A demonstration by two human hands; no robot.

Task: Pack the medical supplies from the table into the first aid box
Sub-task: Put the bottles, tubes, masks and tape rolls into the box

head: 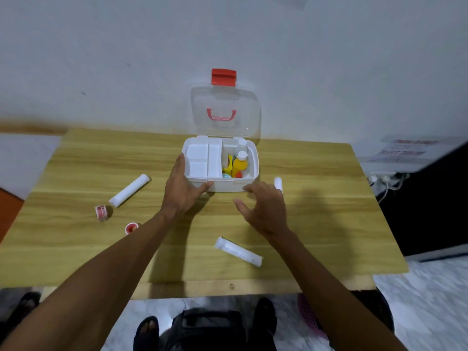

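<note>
The first aid box sits open near the far middle of the wooden worktop, its clear lid standing upright against the wall with a red latch at the top. A white divided tray fills the left half of the box; the right half holds a yellow bottle with a white cap and some small, colourful items too small to name. The left hand rests against the box's near left corner, fingers straight along the side and thumb on the front wall. The right hand hovers just before the near right corner, fingers spread, loosely bent and holding nothing. On the worktop lie a long white roll at the left, two small red-and-white tape rolls near it, another white roll near the front, and a third partly hidden behind the right hand.
</note>
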